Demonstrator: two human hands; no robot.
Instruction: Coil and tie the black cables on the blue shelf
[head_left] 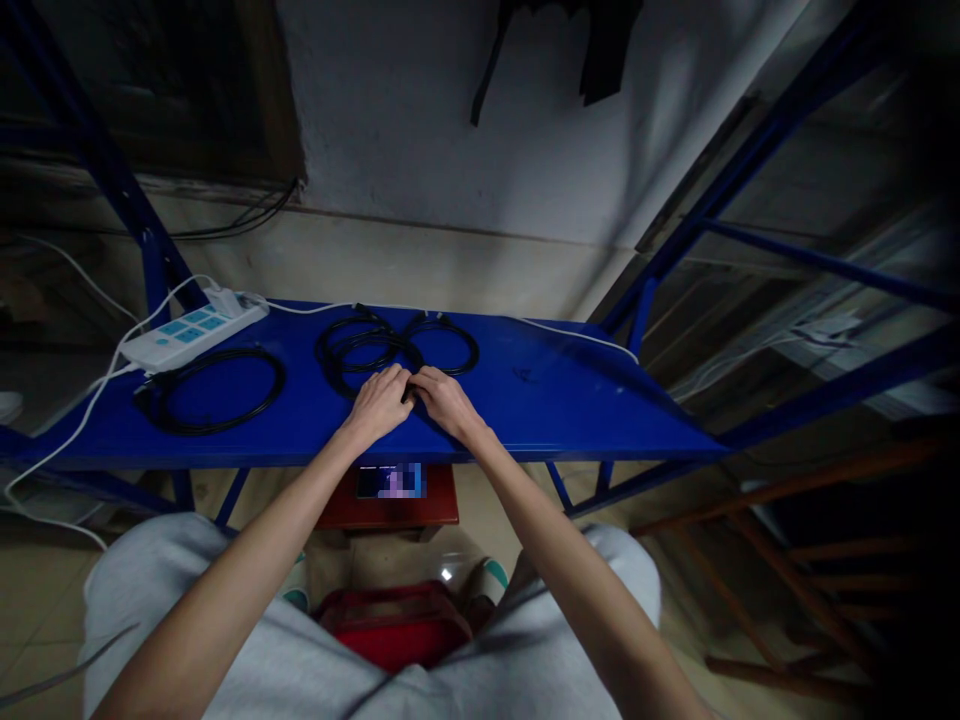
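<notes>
My left hand (379,402) and my right hand (444,398) meet knuckle to knuckle on the blue shelf board (570,400), fingers curled down onto a black cable (375,345) that lies in loose loops just beyond them. Both hands pinch the near part of that cable where the fingertips touch. A second black cable coil (217,392) lies flat to the left, apart from my hands. A white power strip (191,332) with blue sockets sits at the board's far left corner.
White cords (75,420) trail off the left edge and along the back of the board. Blue rack uprights (161,255) stand at both sides. Below the board are a red stool (390,508) with a phone on it and a red bag (397,625).
</notes>
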